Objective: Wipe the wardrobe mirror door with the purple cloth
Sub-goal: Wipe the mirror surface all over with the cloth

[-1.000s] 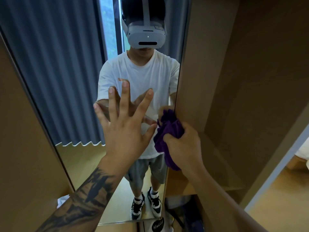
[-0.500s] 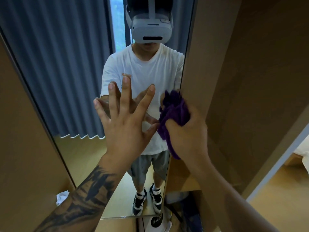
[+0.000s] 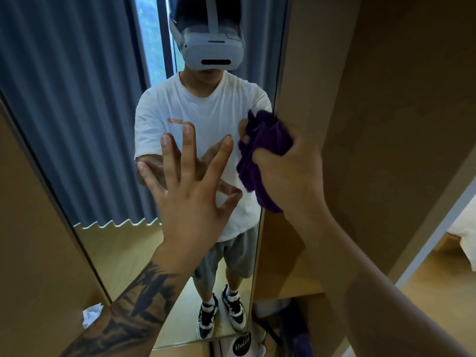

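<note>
At the right edge of the tall wardrobe mirror door (image 3: 108, 161), the right hand (image 3: 291, 176) grips the crumpled purple cloth (image 3: 262, 150), apparently touching the glass. The left hand (image 3: 190, 191) presses flat, fingers spread.

The wardrobe mirror door (image 3: 108, 155) is a tall, narrow pane with a thin dark frame, leaning in the wide-angle view between tan wood panels. Its glass reflects blue-grey pleated curtains, a strip of window and a pale floor. The purple cloth (image 3: 262, 155) is a deep violet, soft rag, bunched into a crumpled wad with a loose tail hanging down. It sits against the mirror door's right edge, about mid-height on the glass.
</note>
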`<state>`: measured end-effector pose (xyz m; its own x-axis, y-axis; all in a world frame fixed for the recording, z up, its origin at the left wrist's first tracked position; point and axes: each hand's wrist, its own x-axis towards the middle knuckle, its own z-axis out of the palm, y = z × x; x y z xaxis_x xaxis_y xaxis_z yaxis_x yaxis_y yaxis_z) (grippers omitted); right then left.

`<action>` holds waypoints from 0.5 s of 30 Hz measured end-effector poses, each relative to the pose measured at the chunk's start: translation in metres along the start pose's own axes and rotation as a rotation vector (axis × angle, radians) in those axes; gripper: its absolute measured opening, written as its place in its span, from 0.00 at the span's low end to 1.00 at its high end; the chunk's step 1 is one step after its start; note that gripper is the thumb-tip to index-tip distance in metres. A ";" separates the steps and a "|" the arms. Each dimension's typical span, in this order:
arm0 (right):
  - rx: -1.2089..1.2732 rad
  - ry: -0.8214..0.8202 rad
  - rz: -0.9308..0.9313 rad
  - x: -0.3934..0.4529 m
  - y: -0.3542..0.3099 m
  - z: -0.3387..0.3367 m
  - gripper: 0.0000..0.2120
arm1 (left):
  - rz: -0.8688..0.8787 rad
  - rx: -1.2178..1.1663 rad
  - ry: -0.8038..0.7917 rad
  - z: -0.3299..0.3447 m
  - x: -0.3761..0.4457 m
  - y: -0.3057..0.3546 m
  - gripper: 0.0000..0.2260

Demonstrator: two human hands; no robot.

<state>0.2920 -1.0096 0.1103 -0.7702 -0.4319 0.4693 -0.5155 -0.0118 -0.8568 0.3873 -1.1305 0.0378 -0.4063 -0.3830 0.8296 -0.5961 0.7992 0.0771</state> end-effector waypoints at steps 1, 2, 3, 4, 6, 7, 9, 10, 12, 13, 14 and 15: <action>0.006 0.004 -0.006 0.003 -0.004 -0.001 0.23 | -0.002 0.003 0.004 0.001 0.000 0.000 0.40; 0.008 0.006 -0.007 0.004 -0.003 0.000 0.24 | -0.005 0.008 0.004 0.001 0.000 0.001 0.40; 0.005 0.013 -0.004 0.000 0.000 0.001 0.24 | -0.005 0.013 0.000 0.001 0.000 0.001 0.40; -0.001 0.021 0.003 -0.006 0.009 0.005 0.25 | -0.006 0.017 -0.006 0.001 0.000 0.002 0.40; -0.011 0.016 0.044 -0.023 0.031 0.015 0.24 | -0.011 0.026 -0.016 0.000 0.000 0.001 0.41; -0.017 0.001 0.073 -0.032 0.043 0.019 0.23 | -0.013 0.027 -0.019 -0.001 0.000 0.001 0.41; -0.013 -0.036 0.118 -0.046 0.062 0.022 0.21 | -0.016 0.021 -0.021 -0.002 0.001 0.002 0.42; -0.005 -0.055 0.136 -0.048 0.068 0.021 0.20 | -0.017 0.022 -0.021 -0.003 0.001 0.002 0.42; 0.011 -0.087 0.160 -0.043 0.067 0.016 0.16 | -0.016 0.038 -0.020 -0.006 0.002 0.002 0.43; 0.014 -0.100 0.154 -0.037 0.061 0.012 0.15 | -0.015 0.047 -0.017 -0.008 0.003 0.001 0.43; 0.018 -0.101 0.129 -0.030 0.053 0.009 0.14 | -0.012 0.053 -0.011 -0.011 0.005 0.000 0.42; 0.019 -0.094 0.089 -0.021 0.042 0.004 0.14 | -0.004 0.058 -0.002 -0.013 0.007 -0.002 0.40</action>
<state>0.2879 -1.0050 0.0639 -0.7736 -0.5146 0.3698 -0.4384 0.0134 -0.8987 0.3944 -1.1286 0.0511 -0.4047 -0.3873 0.8284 -0.6371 0.7692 0.0484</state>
